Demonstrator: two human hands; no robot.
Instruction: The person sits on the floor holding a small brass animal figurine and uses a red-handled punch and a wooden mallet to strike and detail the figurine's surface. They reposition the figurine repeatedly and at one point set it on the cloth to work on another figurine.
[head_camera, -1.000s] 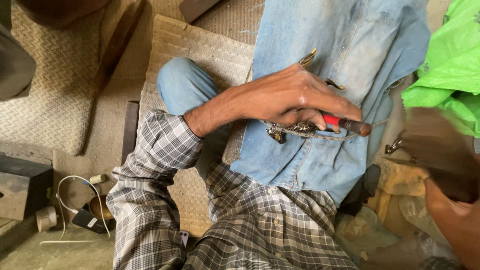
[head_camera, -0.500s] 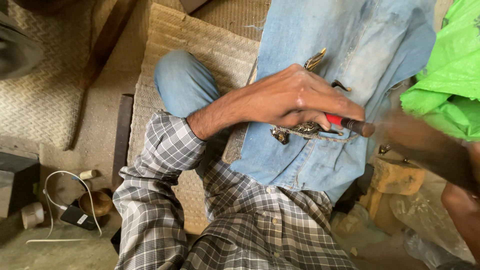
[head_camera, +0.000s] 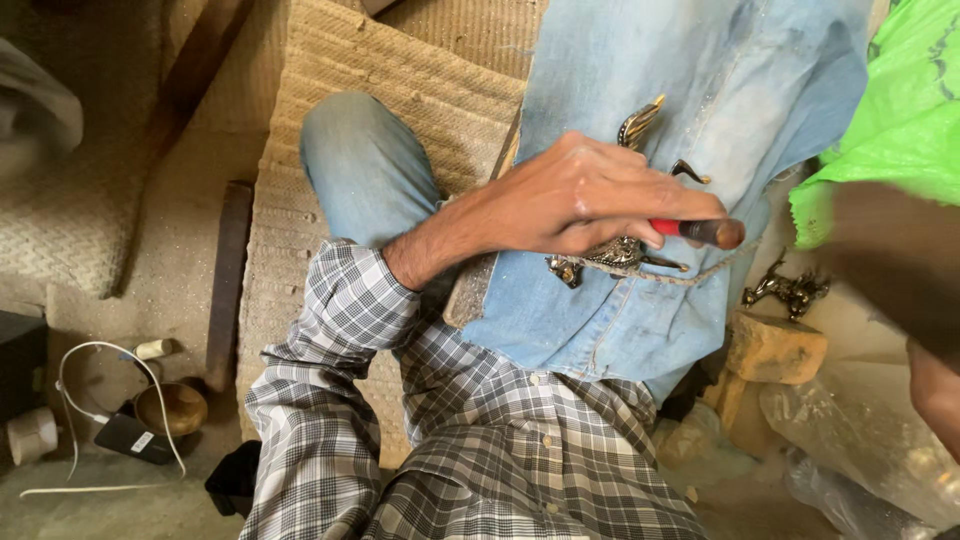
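The denim cloth (head_camera: 640, 300) stays spread over the lap. The left hand (head_camera: 585, 195) still grips the red-handled tool (head_camera: 698, 231) above the brass figure (head_camera: 610, 255) at centre. The right forearm (head_camera: 890, 270), blurred, has swung in at 3 o'clock; its grip is hidden.

Floor workshop: brass figurines (head_camera: 790, 290), mats (head_camera: 400, 90).

Glossy metal figurine (head_camera: 612, 255); faded denim cloth (head_camera: 690, 90).

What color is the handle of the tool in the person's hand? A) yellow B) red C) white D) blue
B: a red handle shows between the fingers of the left hand, which presses down on a small metal figure lying on the denim cloth.
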